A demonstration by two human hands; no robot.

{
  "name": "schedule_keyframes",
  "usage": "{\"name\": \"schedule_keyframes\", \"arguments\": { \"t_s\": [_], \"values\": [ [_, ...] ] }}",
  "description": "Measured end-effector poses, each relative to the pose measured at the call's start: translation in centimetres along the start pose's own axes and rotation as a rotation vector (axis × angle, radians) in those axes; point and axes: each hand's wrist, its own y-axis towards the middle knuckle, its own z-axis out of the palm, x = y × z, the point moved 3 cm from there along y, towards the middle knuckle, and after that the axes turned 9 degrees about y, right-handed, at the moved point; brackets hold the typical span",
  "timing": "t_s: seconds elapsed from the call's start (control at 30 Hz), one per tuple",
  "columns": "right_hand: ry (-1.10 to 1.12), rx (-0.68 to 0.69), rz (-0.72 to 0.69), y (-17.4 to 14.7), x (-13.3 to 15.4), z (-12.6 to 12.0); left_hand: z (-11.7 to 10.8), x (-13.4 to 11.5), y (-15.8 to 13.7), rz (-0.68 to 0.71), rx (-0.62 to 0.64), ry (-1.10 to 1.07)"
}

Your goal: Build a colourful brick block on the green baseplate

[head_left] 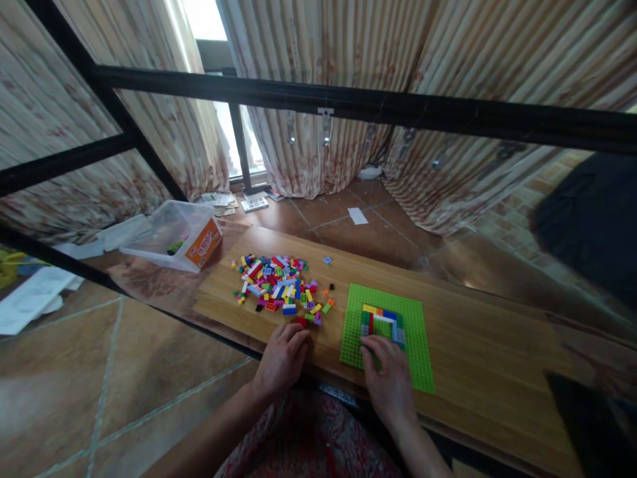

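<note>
A green studded baseplate (421, 358) lies on the wooden board, bearing a low rectangular frame of coloured toy building bricks (381, 311) around a green middle. At the frame's near left side, my right hand (389, 378) has its thumb and fingers closed on the bricks; its palm hides the front part. My left hand (281, 355) rests at the board's near edge with curled fingers, left of the baseplate. Just beyond its fingertips shows a red brick (301, 321); whatever those fingers hold is hidden. A loose heap of mixed bricks (279, 282) spreads in front of that hand.
The wooden board (478, 345) sits on a glass tabletop with a dark frame. A clear plastic box (164, 249) with an orange label stands at the left, a few pieces inside. One blue brick (327, 260) lies apart. Beyond are a black rail (348, 106) and striped curtains (323, 60).
</note>
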Motion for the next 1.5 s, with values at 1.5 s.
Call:
{"name": "schedule_keyframes", "arguments": {
  "t_s": [1.5],
  "values": [
    [-0.582, 0.39, -0.088, 4.8, -2.1, 0.4, 5.2, -10.3, 6.1, 0.249, 0.29, 0.213]
  ]
}}
